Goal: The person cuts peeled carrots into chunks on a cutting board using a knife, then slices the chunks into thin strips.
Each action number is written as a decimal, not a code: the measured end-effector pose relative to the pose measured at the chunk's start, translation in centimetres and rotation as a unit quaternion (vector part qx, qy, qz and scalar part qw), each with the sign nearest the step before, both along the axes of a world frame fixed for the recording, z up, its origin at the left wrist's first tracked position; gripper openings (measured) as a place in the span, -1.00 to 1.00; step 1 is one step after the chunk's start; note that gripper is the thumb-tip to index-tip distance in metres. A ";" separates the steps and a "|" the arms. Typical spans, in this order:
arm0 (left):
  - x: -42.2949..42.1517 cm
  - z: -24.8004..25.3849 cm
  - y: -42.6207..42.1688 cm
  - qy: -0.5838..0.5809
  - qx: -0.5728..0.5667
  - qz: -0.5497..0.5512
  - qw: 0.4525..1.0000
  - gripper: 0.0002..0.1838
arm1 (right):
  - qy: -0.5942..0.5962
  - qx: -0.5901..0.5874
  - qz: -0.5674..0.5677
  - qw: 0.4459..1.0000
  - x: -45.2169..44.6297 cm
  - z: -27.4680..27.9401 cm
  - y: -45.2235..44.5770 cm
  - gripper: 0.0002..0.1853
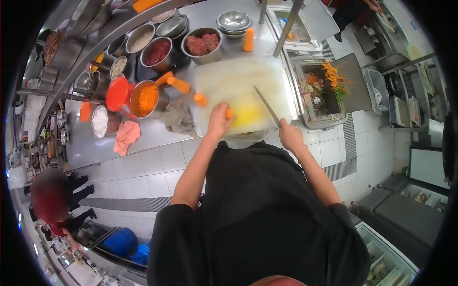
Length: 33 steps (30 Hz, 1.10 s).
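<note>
My left hand (220,120) is closed around a short carrot piece (228,113) on the front left of a white cutting board (238,76). In my right hand (290,135) is the handle of a knife (267,106), its long blade slanting up and left over the board. Yellow-orange stains mark the board between both hands. Another carrot piece (200,100) rests at the board's left edge. Peeled carrots (178,85) lie farther left, and one more carrot (248,40) is at the back beside the board. A metal pot of shredded carrot (149,99) stands left.
Bowls of raw meat (203,44) stand behind the board. A grey cloth (179,118) and a pink cloth (127,137) lie left. An open waste bin (318,95) with peelings is at the right. Metal posts (288,27) rise at the back. Another person (52,195) is at far left.
</note>
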<state>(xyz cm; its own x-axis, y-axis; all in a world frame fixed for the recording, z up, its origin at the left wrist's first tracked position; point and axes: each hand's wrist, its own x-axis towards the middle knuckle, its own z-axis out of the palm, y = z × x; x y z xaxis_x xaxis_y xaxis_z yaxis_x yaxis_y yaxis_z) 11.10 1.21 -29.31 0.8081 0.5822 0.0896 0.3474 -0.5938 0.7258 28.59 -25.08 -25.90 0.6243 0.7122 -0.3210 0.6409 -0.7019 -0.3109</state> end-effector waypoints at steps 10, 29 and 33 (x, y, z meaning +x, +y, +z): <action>2.5 -2.6 -7.5 -0.113 0.121 0.060 0.984 -0.68 | 0.036 0.024 0.151 0.988 1.2 -1.3 -1.6 -0.73; 2.8 -4.8 -8.0 -0.076 0.100 0.052 0.991 -0.58 | -0.005 -0.018 0.226 0.974 1.6 5.4 -2.7 -0.78; 2.8 -4.8 -7.8 -0.076 0.108 0.041 0.990 -0.56 | -0.014 -0.079 0.261 0.962 2.1 6.2 -2.4 -0.70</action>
<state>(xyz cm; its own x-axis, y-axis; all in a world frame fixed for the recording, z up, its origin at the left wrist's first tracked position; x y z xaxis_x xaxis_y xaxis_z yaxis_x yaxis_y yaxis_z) 13.92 -6.61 -34.08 0.7261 0.5992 0.3372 0.2969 -0.7156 0.6322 30.65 -27.47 -19.73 0.2051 0.8747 -0.4391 0.9255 -0.3193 -0.2037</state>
